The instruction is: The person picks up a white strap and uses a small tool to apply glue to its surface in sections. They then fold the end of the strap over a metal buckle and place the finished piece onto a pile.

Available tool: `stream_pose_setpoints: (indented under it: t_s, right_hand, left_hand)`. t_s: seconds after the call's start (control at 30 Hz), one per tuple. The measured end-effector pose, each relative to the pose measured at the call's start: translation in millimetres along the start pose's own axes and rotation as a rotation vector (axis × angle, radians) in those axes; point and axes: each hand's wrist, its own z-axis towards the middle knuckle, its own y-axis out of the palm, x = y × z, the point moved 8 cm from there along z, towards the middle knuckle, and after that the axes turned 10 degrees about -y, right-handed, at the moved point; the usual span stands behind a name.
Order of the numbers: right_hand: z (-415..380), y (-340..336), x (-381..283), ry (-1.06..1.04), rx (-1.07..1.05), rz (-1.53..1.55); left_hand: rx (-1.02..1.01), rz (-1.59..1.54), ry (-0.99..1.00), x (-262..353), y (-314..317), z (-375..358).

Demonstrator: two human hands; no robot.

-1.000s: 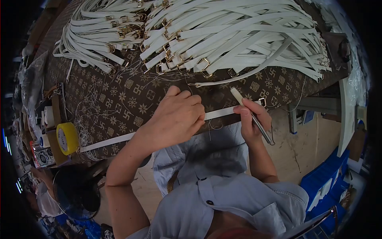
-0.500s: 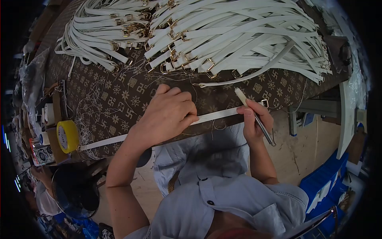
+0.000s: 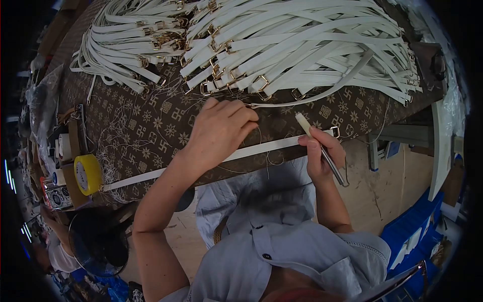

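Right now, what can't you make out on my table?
In the head view:
White strap: one stretch, hidden behind the left forearm.
Left hand: whether it holds anything; its back hides the palm.
Pen-like tool: its middle, covered by the right hand.
Strap pile: far side, cut off by the top edge.

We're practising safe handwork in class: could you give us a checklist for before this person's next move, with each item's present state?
1. Right hand grips the tool: ok.
2. Strap stretched out straight: ok.
3. Buckle in view at the strap's right end: ok.
4. Strap clear of loose thread: not ok, some hangs at its edge.
5. Left hand holding anything: cannot tell.
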Motion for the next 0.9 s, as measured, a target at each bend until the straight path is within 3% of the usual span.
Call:
stream_pose_setpoints:
  t_s: [0.1,0.17,0.27,0.47,0.9]
  right_hand:
    - [-2,0,1,-0.011,0.011,0.000]
    - [-3,0,1,-0.004,0.019,0.006]
    - [-1,1,0,-0.005,0.001,-0.011]
    - [0,0,-1,-0.008,0.010,-0.031]
    - [-4,0,2,-0.021,0.023,-0.034]
  left_hand:
    - [0.068,-0.008,-0.055,-10,-22,-5]
    - [-0.157,-0.217,-0.084,-5,-19,-9]
    - [-0.283,-0.182,0.002,8,-6,-14]
    - [-0.383,-0.132,0.060,10,7,-3]
    - [-0.361,0.056,0.147,23,8,-2]
